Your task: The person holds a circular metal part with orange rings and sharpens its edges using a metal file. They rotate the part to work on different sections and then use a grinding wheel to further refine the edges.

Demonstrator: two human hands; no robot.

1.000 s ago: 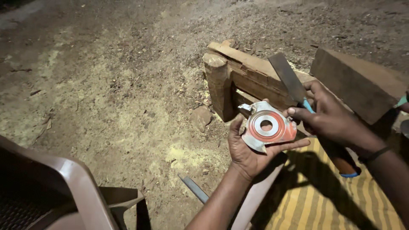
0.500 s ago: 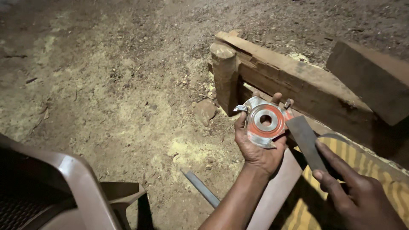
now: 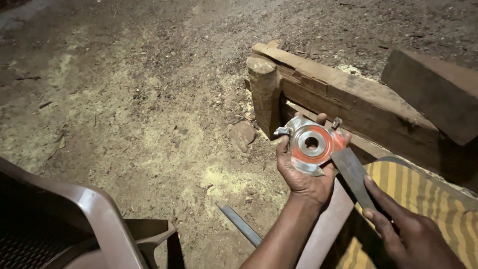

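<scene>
My left hand (image 3: 302, 175) grips a round metal cutter head (image 3: 312, 145), orange-red around a centre hole, with bright silver teeth on its rim. It is held up in front of a rough wooden bench. My right hand (image 3: 409, 233) holds a flat dark metal file (image 3: 354, 177), fingers along its lower part. The file's tip rests against the lower right edge of the cutter head.
A weathered wooden beam (image 3: 348, 102) on a short post (image 3: 264, 94) lies behind the hands, with a dark block (image 3: 433, 92) at right. A yellow striped cloth (image 3: 423, 199) covers my lap. A brown plastic chair (image 3: 84, 224) stands bottom left. A metal bar (image 3: 241, 225) and a stone (image 3: 242, 135) lie in sawdust.
My right hand has drawn the file from above the cutter head down to its lower right side. My left hand has kept hold of the cutter head.
</scene>
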